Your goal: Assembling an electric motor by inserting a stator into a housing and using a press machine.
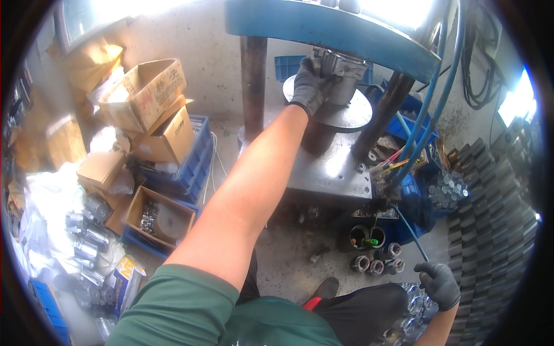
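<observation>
My left hand (312, 86), in a dark grey glove, reaches far forward under the blue crossbeam (329, 29) of a press. Its fingers wrap the left side of a grey cast metal housing (346, 72) with a ribbed top. The housing stands upright on a round steel plate (355, 118), close beneath the beam; whether it touches the beam I cannot tell. At the lower right my right hand (440, 285), gloved alike, is closed round the end of a long thin bluish lever (412, 233) that slopes up to the press base.
Cardboard boxes (141, 95) and blue crates (187, 167) are stacked on the left. Metal cylinders (86, 251) lie near them. Blue hoses (430, 124) hang right of the press. Tall stacks of grey metal parts (485, 230) line the right. Several ring-shaped parts (376, 266) stand on the floor.
</observation>
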A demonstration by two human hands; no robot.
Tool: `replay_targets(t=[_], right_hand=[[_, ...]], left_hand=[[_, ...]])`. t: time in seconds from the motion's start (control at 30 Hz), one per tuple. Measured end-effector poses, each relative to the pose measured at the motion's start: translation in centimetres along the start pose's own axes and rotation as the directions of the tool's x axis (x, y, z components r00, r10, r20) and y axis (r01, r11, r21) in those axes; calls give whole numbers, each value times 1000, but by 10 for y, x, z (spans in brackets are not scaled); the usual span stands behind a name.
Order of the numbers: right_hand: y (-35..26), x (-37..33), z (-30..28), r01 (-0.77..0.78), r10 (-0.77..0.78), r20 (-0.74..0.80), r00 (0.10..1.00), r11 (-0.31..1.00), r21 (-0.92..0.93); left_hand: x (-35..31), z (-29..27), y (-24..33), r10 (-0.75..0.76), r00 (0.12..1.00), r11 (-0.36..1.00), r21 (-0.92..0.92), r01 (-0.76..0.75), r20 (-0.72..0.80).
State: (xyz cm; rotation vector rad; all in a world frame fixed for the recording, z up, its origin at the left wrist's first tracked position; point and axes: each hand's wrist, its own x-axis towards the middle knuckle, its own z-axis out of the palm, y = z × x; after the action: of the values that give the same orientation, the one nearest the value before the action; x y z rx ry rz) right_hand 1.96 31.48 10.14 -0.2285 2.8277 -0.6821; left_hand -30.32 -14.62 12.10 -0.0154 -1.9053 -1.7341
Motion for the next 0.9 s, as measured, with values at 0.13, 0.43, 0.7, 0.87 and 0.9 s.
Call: replay_targets(t=[0.13,0.43,0.7,0.87,0.9], right_hand=[[1,0,-2,23,-21,56,998,999,-34],[2,0,-3,29,-21,77,997,995,-93],[-10,3,-6,55,-31,124,992,979,-195],[0,-1,0,-58,58,-6,998,998,-27],[-2,0,-1,-57,57,-5,998,998,-26]], left_hand=[[1,0,-1,55,998,992,-116,-54,6],[2,1,-1,53,999,998,-38,-52,3],[3,2,-2,65,998,997,-44,-64,22],[5,-1,-3,52,999,997,-49,-51,6],[6,-1,-4,52,999,998,-47,-51,5]])
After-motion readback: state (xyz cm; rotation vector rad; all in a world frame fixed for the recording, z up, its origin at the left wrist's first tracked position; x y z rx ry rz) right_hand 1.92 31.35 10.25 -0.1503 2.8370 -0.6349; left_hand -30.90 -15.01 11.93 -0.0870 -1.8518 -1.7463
